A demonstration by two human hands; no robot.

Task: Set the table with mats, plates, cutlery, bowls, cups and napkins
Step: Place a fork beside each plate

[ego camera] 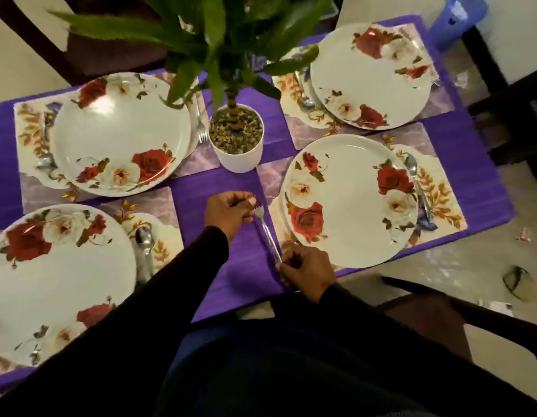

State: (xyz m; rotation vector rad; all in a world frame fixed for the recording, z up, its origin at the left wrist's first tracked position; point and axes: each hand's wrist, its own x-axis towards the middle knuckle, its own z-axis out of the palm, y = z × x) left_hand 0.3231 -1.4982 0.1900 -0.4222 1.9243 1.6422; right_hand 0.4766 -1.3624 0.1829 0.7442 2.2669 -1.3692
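Seen from the head camera, looking down on a table in a purple cloth (243, 266) with four rose-patterned plates on floral mats. The right hand (309, 270) pinches the handle end of a fork (267, 230), which lies just beside the left edge of the near right plate (348, 200). The left hand (231, 210), fingers curled, touches the fork's tines. A spoon (414, 176) lies at that plate's right. A potted plant (235, 136) stands at the centre
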